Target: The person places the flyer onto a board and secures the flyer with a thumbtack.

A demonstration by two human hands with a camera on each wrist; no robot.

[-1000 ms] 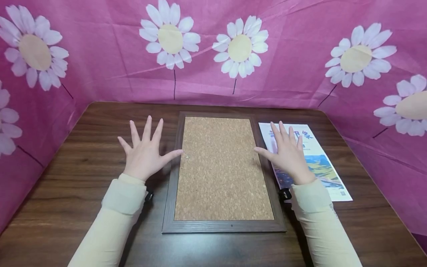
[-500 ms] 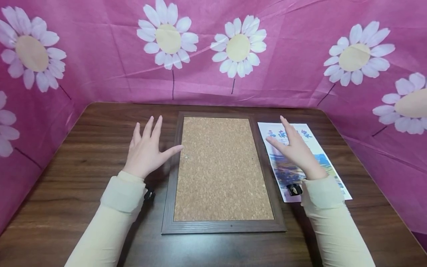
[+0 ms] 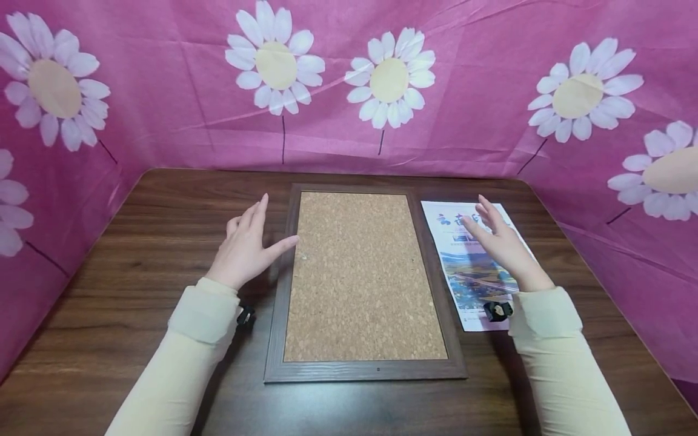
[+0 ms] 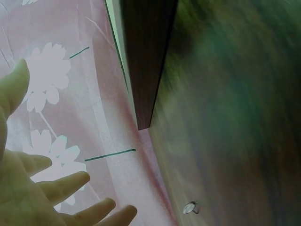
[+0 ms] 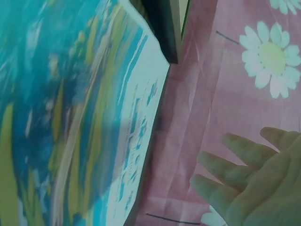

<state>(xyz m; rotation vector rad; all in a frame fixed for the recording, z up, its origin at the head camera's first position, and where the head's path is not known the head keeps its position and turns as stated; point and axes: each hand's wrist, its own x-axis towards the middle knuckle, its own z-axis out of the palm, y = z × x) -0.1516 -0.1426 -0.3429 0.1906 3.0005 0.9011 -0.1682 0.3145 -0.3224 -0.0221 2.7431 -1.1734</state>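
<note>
A cork board [image 3: 365, 272] with a dark wooden frame lies flat in the middle of the table. My left hand [image 3: 240, 251] hovers at the frame's left side, thumb pointing over the frame edge, other fingers extended and holding nothing. To the right, a printed poster [image 3: 469, 284] with a colourful landscape and large lettering lies beside the board. Above it hangs my right hand [image 3: 507, 248], fingers loosely extended, nothing in it; its forearm hides part of the sheet. A small, round, shiny thumbtack-like piece [image 4: 189, 207] shows on the table in the left wrist view.
Dark wood table [image 3: 136, 260] extends around the board, with light reflecting off its front part. A pink cloth [image 3: 180, 72] printed with white daisies hangs behind and along both sides. Black wrist cameras sit under both cuffs.
My right hand has moved right, away from the board's edge to over the poster, its spread fingers drawing together. The left hand has turned slightly, its fingers closer together. Board and poster have stayed put.
</note>
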